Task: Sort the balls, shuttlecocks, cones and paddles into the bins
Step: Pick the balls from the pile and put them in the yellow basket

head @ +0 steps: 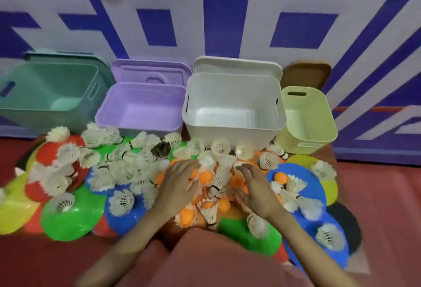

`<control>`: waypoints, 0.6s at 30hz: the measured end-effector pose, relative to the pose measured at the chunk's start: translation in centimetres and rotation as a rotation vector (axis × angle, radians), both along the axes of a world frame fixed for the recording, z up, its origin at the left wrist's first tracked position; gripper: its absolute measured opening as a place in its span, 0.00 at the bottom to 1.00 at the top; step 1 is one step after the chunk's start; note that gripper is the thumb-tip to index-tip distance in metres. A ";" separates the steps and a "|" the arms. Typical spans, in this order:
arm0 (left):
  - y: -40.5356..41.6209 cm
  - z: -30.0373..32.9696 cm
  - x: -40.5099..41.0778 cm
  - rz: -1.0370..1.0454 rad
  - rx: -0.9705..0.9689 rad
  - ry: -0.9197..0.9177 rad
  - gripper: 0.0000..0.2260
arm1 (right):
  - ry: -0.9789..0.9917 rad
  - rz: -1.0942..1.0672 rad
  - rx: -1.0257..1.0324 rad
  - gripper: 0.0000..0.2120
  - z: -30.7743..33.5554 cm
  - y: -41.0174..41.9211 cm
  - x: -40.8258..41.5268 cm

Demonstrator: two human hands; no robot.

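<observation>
Nearest, the left hand (180, 184) and right hand (255, 188) lie with fingers loosely spread on a heap of small orange plastic balls (206, 176) and white feathered shuttlecocks (219, 178) — gripping nothing. Both kinds look very light; the smooth balls likely roll, so scoop them, and lift shuttlecocks by the cork since feathers crush. Beyond wait empty bins — the white plastic bin (232, 127) closest.

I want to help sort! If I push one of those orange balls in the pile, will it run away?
Probably. The orange ball between the hands looks round and smooth, so it would likely roll. It seems small and light, so a nudge may send it far. Shuttlecocks crowding around it might stop it.
</observation>
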State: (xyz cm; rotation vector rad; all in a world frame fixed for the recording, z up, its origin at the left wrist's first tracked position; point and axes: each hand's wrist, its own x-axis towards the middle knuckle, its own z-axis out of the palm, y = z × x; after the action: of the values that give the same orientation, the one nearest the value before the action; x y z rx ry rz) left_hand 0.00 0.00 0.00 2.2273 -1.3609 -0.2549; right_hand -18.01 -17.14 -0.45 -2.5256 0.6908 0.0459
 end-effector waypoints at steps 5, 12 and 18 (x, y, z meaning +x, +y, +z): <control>-1.3 -0.2 0.7 -0.091 0.068 -0.041 0.13 | 0.063 0.052 -0.084 0.28 -1.1 -0.9 1.2; -3.4 -0.5 0.6 -0.184 0.213 -0.138 0.12 | 0.113 0.093 -0.133 0.25 -2.1 -0.4 1.8; -5.4 -0.4 0.6 -0.260 0.430 -0.243 0.14 | 0.119 0.088 -0.193 0.23 -2.6 -0.4 2.1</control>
State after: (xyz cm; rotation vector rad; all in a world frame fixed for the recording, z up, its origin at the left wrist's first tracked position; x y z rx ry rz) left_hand 0.61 -5.43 -0.36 2.4828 -1.8799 -0.4123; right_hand -15.89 -17.53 -3.01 -2.7561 0.6571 0.1694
